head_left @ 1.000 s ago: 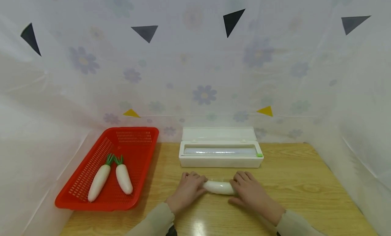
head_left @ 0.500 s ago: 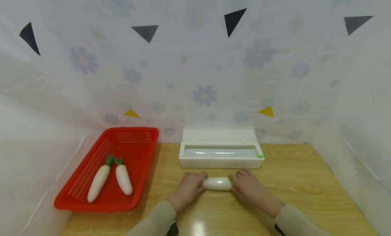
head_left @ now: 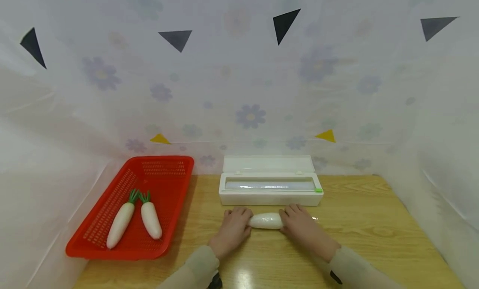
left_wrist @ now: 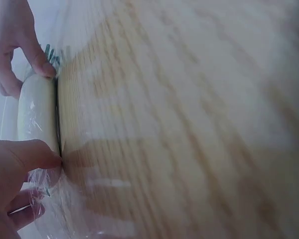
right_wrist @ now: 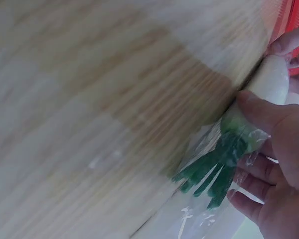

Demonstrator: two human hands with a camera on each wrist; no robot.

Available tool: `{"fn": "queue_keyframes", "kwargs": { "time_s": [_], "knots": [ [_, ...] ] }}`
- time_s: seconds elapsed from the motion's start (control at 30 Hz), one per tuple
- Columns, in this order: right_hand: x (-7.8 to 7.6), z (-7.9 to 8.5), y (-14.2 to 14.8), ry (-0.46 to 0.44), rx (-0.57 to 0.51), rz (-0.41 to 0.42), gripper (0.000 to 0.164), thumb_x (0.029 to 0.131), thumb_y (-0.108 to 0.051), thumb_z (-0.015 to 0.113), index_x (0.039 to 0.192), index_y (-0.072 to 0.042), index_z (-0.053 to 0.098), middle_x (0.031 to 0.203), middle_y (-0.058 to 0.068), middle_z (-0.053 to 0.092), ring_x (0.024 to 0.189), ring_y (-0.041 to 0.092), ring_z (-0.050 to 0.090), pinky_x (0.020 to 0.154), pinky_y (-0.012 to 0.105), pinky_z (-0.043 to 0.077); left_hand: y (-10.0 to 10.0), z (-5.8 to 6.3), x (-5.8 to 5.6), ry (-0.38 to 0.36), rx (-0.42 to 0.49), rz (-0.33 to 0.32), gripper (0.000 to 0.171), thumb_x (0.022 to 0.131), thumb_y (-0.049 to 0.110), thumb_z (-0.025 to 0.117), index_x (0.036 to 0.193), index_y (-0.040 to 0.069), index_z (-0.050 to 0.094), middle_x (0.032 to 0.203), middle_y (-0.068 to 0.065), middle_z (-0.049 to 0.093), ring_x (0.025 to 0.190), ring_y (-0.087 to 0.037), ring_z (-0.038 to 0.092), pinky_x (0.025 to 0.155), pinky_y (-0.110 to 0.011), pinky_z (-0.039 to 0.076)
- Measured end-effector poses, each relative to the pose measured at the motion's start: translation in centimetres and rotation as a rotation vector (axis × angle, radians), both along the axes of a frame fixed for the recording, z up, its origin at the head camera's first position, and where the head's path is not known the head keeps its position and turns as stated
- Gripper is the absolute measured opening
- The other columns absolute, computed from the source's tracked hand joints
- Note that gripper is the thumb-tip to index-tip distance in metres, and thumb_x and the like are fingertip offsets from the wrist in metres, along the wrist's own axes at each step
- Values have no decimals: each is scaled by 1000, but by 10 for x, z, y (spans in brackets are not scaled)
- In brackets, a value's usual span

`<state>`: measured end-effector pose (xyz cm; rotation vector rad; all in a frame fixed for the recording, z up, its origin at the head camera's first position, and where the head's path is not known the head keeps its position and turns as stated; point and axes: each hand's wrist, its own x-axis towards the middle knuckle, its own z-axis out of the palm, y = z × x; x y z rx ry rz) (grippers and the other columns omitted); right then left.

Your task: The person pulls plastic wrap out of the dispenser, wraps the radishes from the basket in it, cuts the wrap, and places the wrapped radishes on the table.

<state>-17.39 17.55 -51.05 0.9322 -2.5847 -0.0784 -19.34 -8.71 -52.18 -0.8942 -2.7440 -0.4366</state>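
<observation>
A white radish [head_left: 266, 221] wrapped in clear plastic film lies crosswise on the wooden table. My left hand [head_left: 233, 230] grips its left end, thumb on the near side, as the left wrist view shows. Around the leafy end curls my right hand [head_left: 304, 230], its thumb pressed to the side of the radish. In the right wrist view the green leaves [right_wrist: 220, 172] stick out past that hand under the film. Loose clear film [left_wrist: 55, 209] bunches beyond the left fingers. Both ends of the radish are covered by the hands in the head view.
Just behind the hands stands a white cling film box [head_left: 271, 198], lid up, a roll inside and a green slider at its right. A red basket [head_left: 179, 206] on the left holds two unwrapped radishes [head_left: 121, 224]. Patterned sheeting [head_left: 239, 81] encloses the table at the back and sides.
Both hands and the wrapped radish have moved slightly forward, toward the box. My right thumb, spread out before, has drawn in under the hand. A film end now shows beyond the right hand.
</observation>
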Motion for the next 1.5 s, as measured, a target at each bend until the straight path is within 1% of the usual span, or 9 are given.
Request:
{"fn": "queue_keyframes", "kwargs": {
  "time_s": [0.13, 0.23, 0.57, 0.7, 1.0, 1.13, 1.3, 1.43, 1.5],
  "knots": [
    [-3, 1, 1, -59, -16, -6, 50, 88, -31, 82, 122, 2, 64, 102, 11, 67, 98, 29, 62, 94, 49, 51, 1, 1, 3, 27, -31, 33, 21, 90, 19, 80, 104, 14, 65, 106, -2, 64, 105, -22, 59, 87, -45, 42],
    [-1, 1, 3, -125, -56, -25, 57, 89, -31, 82, 129, 3, 61, 109, 13, 69, 104, 31, 62, 99, 50, 49, -1, 3, 4, -7, -24, 18, 21, 92, 22, 79, 107, 14, 67, 101, 0, 67, 101, -21, 61, 87, -44, 43],
    [16, 3, 14, -114, -131, 122, 38, 89, -37, 81, 111, -8, 69, 101, 1, 71, 101, 24, 61, 96, 46, 49, -22, 6, 14, -167, 43, -166, 32, 94, 28, 76, 122, 14, 70, 105, 1, 72, 100, -16, 63, 98, -43, 41],
    [18, 6, 14, -119, -117, 159, 35, 91, -34, 80, 110, -7, 71, 105, 3, 66, 104, 25, 60, 96, 46, 50, -27, 6, 21, -173, 48, -192, 32, 98, 30, 72, 127, 18, 70, 109, 4, 72, 105, -14, 64, 102, -43, 39],
    [20, 11, 11, -140, -137, 115, 29, 92, -26, 79, 111, -10, 65, 98, 0, 71, 100, 23, 64, 94, 45, 51, -23, 11, 27, -20, -22, -156, 38, 100, 34, 71, 132, 14, 72, 119, 3, 70, 113, -17, 58, 102, -49, 39],
    [21, 11, 11, -99, -164, 123, 23, 91, -26, 80, 102, -14, 63, 95, -1, 70, 99, 24, 65, 92, 46, 53, -18, 11, 27, -3, -53, -124, 44, 97, 40, 73, 133, 14, 72, 117, 3, 68, 113, -17, 56, 105, -51, 38],
    [24, 14, 9, -69, -141, 99, 37, 86, -37, 85, 104, -13, 63, 109, 6, 68, 108, 30, 63, 94, 50, 52, -14, 7, 25, 12, -91, -94, 45, 94, 38, 77, 132, 16, 72, 115, 3, 68, 112, -18, 59, 105, -49, 40],
    [24, 13, 6, -74, -100, 52, 40, 85, -39, 85, 104, -13, 63, 108, 5, 65, 110, 29, 61, 96, 50, 51, -13, 6, 22, 9, -52, -89, 37, 91, 30, 79, 124, 12, 74, 106, 0, 71, 104, -19, 64, 99, -46, 45],
    [23, 13, 4, -85, -87, 28, 35, 88, -37, 83, 106, -11, 65, 103, 4, 66, 109, 29, 61, 97, 50, 50, -13, 6, 18, -31, 34, -81, 35, 89, 27, 81, 118, 10, 72, 100, 0, 73, 95, -16, 66, 94, -41, 48]
  ]
}}
